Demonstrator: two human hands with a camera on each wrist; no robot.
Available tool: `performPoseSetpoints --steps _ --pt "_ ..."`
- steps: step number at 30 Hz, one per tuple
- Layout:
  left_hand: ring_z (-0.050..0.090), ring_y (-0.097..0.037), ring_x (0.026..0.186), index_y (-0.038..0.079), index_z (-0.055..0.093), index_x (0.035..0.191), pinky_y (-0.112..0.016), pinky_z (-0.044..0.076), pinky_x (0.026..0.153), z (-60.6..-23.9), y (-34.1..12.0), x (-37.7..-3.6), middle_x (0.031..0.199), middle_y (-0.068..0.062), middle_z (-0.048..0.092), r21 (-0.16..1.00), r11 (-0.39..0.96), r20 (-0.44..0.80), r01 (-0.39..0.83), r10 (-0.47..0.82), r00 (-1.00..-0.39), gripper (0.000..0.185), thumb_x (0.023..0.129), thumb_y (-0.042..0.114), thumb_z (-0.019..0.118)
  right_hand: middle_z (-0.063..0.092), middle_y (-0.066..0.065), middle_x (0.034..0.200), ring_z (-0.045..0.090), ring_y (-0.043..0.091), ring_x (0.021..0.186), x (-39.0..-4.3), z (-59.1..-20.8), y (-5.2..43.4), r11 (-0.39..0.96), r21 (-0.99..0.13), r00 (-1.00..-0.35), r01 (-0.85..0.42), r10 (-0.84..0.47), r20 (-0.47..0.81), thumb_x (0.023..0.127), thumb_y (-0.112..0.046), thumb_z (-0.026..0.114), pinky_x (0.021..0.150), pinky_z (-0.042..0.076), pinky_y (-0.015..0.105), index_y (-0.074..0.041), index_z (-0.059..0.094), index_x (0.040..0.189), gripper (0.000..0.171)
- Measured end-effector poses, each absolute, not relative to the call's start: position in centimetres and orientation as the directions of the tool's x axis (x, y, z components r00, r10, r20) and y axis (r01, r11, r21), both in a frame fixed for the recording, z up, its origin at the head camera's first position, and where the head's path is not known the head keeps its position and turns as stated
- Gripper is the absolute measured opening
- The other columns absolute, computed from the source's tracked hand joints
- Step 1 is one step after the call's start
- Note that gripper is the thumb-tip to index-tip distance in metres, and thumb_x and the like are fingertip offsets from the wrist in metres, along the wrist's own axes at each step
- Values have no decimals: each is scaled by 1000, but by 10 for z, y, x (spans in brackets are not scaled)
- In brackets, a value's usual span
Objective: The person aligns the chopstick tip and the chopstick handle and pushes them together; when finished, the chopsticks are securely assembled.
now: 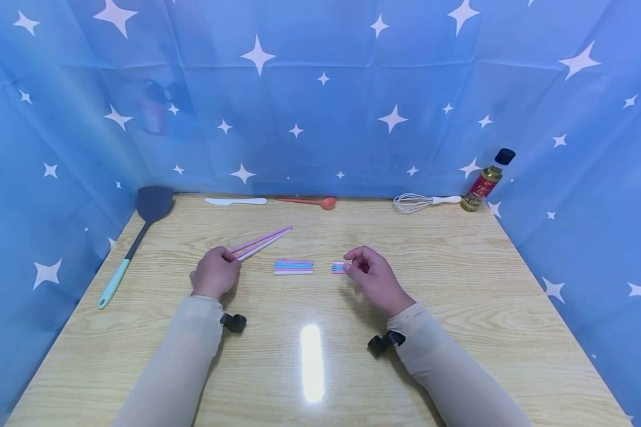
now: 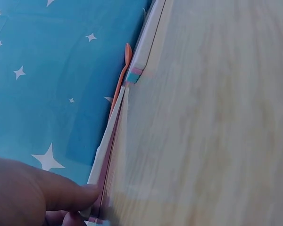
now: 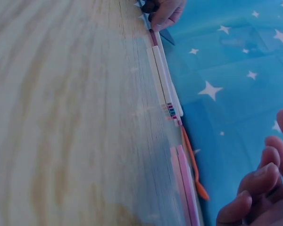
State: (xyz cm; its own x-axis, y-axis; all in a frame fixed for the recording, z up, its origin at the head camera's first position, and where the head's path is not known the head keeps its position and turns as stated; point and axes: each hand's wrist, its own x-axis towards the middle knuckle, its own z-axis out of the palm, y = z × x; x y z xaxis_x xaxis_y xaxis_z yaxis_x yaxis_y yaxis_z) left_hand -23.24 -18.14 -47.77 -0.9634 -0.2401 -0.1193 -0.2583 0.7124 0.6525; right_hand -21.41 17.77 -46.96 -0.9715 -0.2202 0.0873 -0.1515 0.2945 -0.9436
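My left hand (image 1: 216,273) pinches the near end of two long thin sticks (image 1: 259,243), one pink and one white, whose far tips meet in a narrow V. Thumb and finger of that hand show on the stick end in the left wrist view. Flat on the table between the hands lies a row of short pink, blue, purple and white sticks (image 1: 294,267). A second, similar bundle (image 1: 338,267) is partly covered by my right hand (image 1: 374,279) in the head view. The right wrist view shows this hand's fingers (image 3: 259,181) loosely bent, apart from that bundle and holding nothing.
Along the back edge lie a white knife (image 1: 236,201), an orange spoon (image 1: 326,203) and a whisk (image 1: 416,203). An oil bottle (image 1: 481,188) stands at the back right corner. A dark spatula (image 1: 154,203) with a mint handle lies at the left edge. Starry blue cloth surrounds the table.
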Motion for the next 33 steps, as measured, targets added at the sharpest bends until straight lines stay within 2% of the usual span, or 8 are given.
performPoseSetpoints --steps 15,20,23,28,33 --pt "64 -37 101 7 68 112 -59 34 94 -474 -181 -231 115 -17 72 675 676 -132 -296 -284 -950 19 104 22 58 53 9 93 49 17 76 -214 -469 178 287 -945 -970 -159 -226 95 104 -13 67 67 43 25 3 65 120 23" --pt "64 -36 99 8 66 113 -59 35 96 -475 -178 -231 111 -14 72 700 671 -72 -246 -276 -958 19 102 22 59 53 8 92 49 20 75 -216 -470 181 341 -929 -974 -144 -214 72 104 -15 66 65 43 27 -1 66 119 21" --pt "63 -32 91 8 68 110 -51 41 89 -477 -173 -231 100 -12 68 732 669 -3 -130 -188 -982 16 102 20 62 52 6 87 49 20 70 -218 -470 186 438 -891 -981 -120 -188 40 103 -15 66 62 42 28 -4 69 117 18" --pt "55 -23 80 9 72 108 -38 46 72 -476 -155 -227 90 -6 62 791 607 24 75 91 -996 12 104 18 64 50 5 77 48 20 61 -224 -470 198 602 -798 -992 -32 -117 -49 103 -17 66 57 41 31 -9 72 116 16" --pt "54 -19 80 13 76 114 -35 46 71 -472 -137 -220 91 -2 64 743 653 -18 147 240 -971 16 105 21 64 53 6 79 49 20 63 -231 -471 209 659 -752 -986 28 -107 -130 102 -19 68 58 43 33 -10 70 129 28"
